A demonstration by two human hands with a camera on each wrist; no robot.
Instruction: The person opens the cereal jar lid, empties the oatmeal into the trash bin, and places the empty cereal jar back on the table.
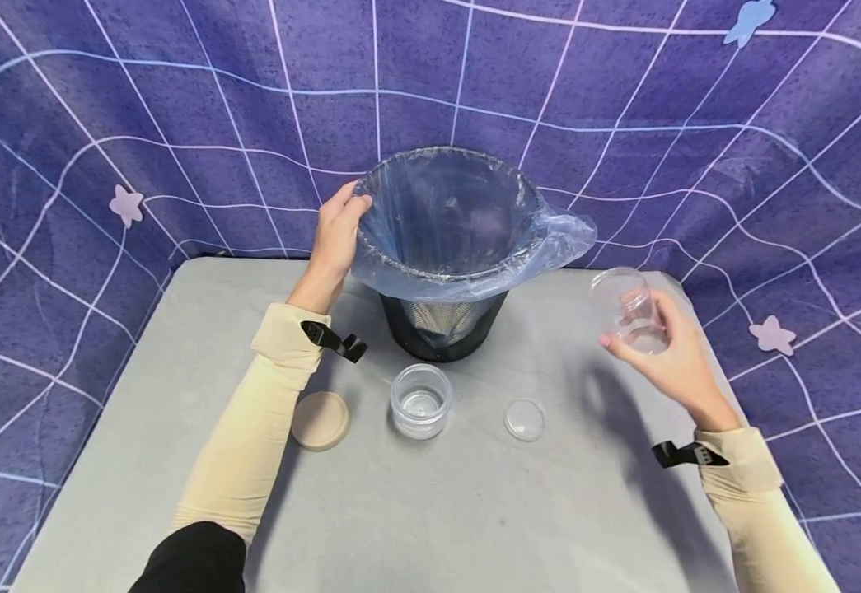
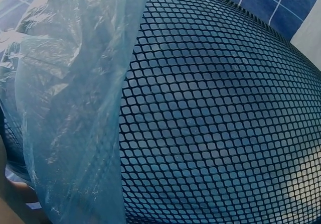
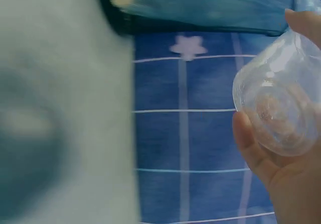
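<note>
A black mesh waste bin point(image 1: 396, 317), lined with a translucent blue bag point(image 1: 437, 286), stands tilted at the back of the table. My left hand point(image 1: 335, 233) grips the bin's rim and the folded-over bag on the left side. Up close in the left wrist view, the bag point(image 2: 75, 103) hangs over the bin's mesh wall point(image 2: 210, 103). Well to the right of the bin, my right hand point(image 1: 673, 362) holds a clear plastic cup point(image 1: 615, 296) above the table. In the right wrist view, thumb and fingers curl round the cup point(image 3: 273, 93).
In front of the bin is an open clear jar point(image 1: 420, 403). Left of it lies a round beige lid point(image 1: 320, 421), and to its right a small clear disc point(image 1: 525, 419). Purple gridded fabric point(image 1: 311, 99) surrounds the grey table point(image 1: 430, 519) at the back and sides.
</note>
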